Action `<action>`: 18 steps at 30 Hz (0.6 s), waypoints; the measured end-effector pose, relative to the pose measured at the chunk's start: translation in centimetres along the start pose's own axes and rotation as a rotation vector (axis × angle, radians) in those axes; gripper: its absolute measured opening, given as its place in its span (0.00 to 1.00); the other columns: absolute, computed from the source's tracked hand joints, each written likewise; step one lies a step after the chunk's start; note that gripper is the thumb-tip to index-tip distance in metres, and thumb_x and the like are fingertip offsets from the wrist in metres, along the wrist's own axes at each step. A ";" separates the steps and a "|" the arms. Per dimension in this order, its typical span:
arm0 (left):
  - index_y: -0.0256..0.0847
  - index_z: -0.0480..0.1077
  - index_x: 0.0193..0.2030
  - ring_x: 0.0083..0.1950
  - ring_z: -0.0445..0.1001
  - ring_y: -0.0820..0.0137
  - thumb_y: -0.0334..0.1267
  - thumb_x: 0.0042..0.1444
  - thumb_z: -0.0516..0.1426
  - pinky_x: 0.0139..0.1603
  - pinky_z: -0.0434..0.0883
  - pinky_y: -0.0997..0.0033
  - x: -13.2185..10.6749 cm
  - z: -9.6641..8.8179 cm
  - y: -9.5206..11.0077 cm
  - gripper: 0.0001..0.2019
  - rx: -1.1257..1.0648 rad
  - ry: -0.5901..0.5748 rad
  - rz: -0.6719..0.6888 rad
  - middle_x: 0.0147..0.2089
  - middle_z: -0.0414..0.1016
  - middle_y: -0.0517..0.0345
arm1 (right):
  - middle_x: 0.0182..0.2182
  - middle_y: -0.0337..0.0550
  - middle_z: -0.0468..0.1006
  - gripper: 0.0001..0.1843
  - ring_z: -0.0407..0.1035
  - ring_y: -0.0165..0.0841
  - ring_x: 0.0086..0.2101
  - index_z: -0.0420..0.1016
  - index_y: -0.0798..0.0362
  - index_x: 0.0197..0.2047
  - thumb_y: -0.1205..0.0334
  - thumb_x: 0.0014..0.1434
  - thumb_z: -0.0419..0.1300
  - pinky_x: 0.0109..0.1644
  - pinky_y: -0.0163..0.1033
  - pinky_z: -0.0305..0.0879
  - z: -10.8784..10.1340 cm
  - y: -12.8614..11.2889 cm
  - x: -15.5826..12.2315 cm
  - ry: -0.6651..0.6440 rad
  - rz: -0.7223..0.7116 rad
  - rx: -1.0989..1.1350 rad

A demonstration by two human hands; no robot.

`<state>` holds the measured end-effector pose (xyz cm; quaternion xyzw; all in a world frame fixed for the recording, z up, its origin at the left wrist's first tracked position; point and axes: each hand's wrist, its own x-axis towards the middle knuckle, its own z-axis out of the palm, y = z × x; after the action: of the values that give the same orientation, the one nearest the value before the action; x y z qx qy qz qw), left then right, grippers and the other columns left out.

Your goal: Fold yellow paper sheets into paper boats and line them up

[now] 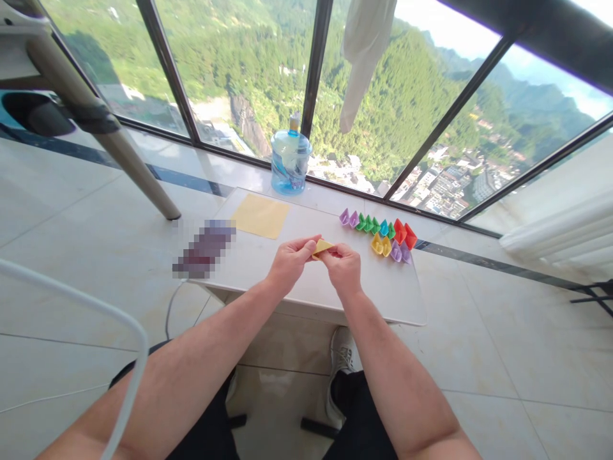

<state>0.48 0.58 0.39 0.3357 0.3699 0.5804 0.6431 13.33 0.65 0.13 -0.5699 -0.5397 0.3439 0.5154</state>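
Note:
A small piece of folded yellow paper (322, 246) is held between my two hands above the front middle of a low white table (253, 262). My left hand (293, 260) pinches its left side with thumb and fingers. On the other side, my right hand (343, 263) grips the paper, and its fingertips partly hide the lower edge. A flat yellow sheet (261, 216) lies at the table's back left. To the right stand folded paper boats in rows: purple (348, 218), green (368, 223), blue (384, 229), red (405, 234) and yellow ones (381, 245).
A blue water jug (290, 160) stands on the floor behind the table, by the window. A pixelated object (205, 249) covers the table's left end, with a cable below. A slanted metal pole (129, 153) rises at left; a white cable (129, 326) loops in front.

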 end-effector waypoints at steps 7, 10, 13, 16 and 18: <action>0.35 0.83 0.44 0.47 0.80 0.59 0.57 0.51 0.67 0.55 0.75 0.54 -0.2 0.2 -0.7 0.25 0.026 -0.094 -0.014 0.42 0.84 0.46 | 0.26 0.38 0.75 0.14 0.67 0.31 0.28 0.78 0.52 0.25 0.52 0.55 0.65 0.35 0.37 0.64 0.1 -0.3 -0.4 -0.018 -0.045 -0.023; 0.36 0.83 0.46 0.45 0.79 0.60 0.59 0.50 0.67 0.54 0.75 0.56 -0.1 0.0 -0.6 0.27 0.044 -0.062 -0.016 0.42 0.83 0.46 | 0.25 0.37 0.76 0.14 0.66 0.30 0.27 0.80 0.53 0.28 0.51 0.53 0.66 0.34 0.37 0.62 0.1 -0.2 -0.4 -0.078 -0.008 -0.032; 0.35 0.82 0.49 0.43 0.78 0.63 0.60 0.50 0.67 0.51 0.74 0.58 -0.1 -0.2 -0.5 0.31 0.086 -0.038 -0.025 0.42 0.83 0.46 | 0.25 0.36 0.75 0.13 0.66 0.30 0.27 0.80 0.54 0.30 0.52 0.52 0.67 0.33 0.36 0.61 0.0 -0.2 -0.4 -0.112 -0.014 -0.070; 0.34 0.81 0.49 0.40 0.76 0.65 0.63 0.52 0.65 0.46 0.73 0.62 0.0 -0.2 -0.9 0.32 0.126 -0.038 -0.012 0.40 0.82 0.48 | 0.24 0.36 0.74 0.13 0.64 0.29 0.26 0.78 0.53 0.26 0.52 0.53 0.65 0.31 0.36 0.59 0.2 -0.2 -0.6 -0.085 -0.008 -0.105; 0.34 0.82 0.48 0.38 0.75 0.67 0.65 0.53 0.63 0.43 0.72 0.64 0.0 -0.2 -1.2 0.32 0.151 -0.040 0.004 0.37 0.81 0.50 | 0.23 0.36 0.72 0.13 0.64 0.29 0.25 0.76 0.53 0.24 0.54 0.54 0.64 0.31 0.36 0.59 0.3 -0.3 -0.8 -0.055 -0.032 -0.130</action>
<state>0.92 0.41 -0.78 0.3955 0.3987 0.5454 0.6223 12.80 -0.09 0.16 -0.5840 -0.5839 0.3153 0.4675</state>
